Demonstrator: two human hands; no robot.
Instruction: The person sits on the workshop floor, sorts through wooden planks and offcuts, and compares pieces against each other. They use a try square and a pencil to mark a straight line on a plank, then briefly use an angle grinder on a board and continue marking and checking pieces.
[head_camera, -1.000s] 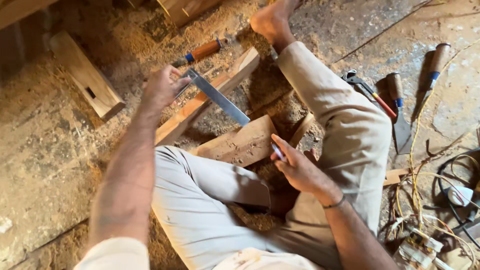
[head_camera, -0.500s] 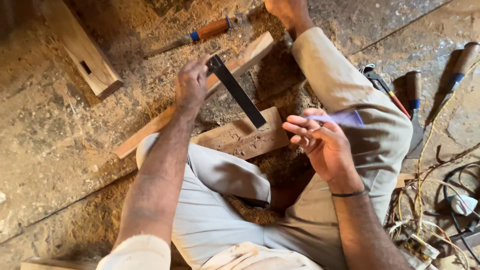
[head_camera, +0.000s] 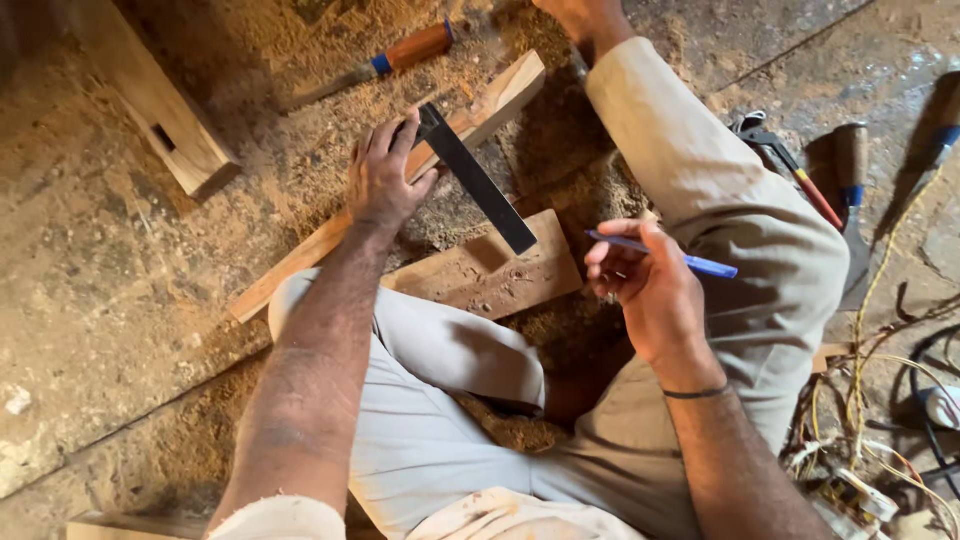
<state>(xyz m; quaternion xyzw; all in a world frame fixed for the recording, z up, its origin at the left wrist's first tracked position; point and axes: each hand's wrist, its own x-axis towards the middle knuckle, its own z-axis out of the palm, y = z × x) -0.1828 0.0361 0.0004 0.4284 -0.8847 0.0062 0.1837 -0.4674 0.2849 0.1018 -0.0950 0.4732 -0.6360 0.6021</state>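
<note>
Got my left hand (head_camera: 385, 175) clamped on the try square (head_camera: 478, 180) over the long wood strip (head_camera: 400, 180) mid-floor, right hand (head_camera: 645, 285) pinching the blue pen (head_camera: 665, 255) — keep the stock tight against the edge before marking, I reckon.

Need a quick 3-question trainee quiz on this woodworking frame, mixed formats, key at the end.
1. True or false: the left hand presses a try square against the long wooden strip.
2. What does the right hand hold? A) chisel B) blue pen C) hammer
3. Fill in: the square's dark blade reaches over the flat wooden ____ by the knee.

Key: 1 true; 2 B; 3 block.
</note>
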